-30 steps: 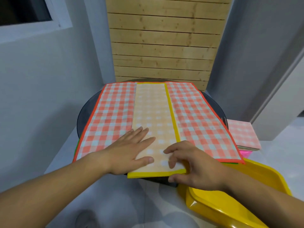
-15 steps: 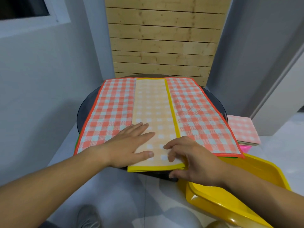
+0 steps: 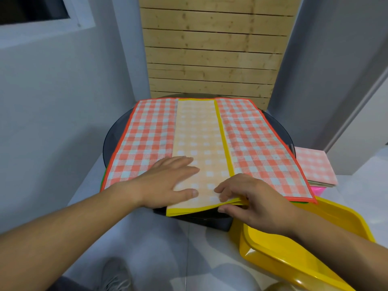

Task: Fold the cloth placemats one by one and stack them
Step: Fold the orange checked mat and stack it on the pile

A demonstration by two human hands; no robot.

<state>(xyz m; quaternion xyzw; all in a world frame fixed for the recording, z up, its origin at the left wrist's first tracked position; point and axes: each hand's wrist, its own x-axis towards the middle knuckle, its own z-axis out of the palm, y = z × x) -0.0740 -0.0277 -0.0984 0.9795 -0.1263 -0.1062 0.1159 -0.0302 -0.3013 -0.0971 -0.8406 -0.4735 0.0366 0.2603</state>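
A yellow-edged checked placemat (image 3: pixel 199 141), folded into a long narrow strip, lies down the middle of an unfolded orange-red checked placemat (image 3: pixel 144 139) on a round dark table (image 3: pixel 113 131). My left hand (image 3: pixel 168 181) presses flat on the strip's near left part, fingers straight. My right hand (image 3: pixel 249 198) pinches the strip's near right corner, fingers on top and thumb under the lifted layers. A stack of folded pink checked placemats (image 3: pixel 315 166) sits to the right.
A yellow plastic tray (image 3: pixel 294 250) stands at the near right, under my right forearm. Green cloth edges (image 3: pixel 103 177) peek from under the orange-red mat. A wooden slat panel (image 3: pixel 212 51) rises behind the table; grey walls flank it. A shoe (image 3: pixel 115 278) shows on the floor.
My right hand has slid its thumb under the strip's near right corner, and the layers there have lifted slightly. My left hand stays pressed in place.
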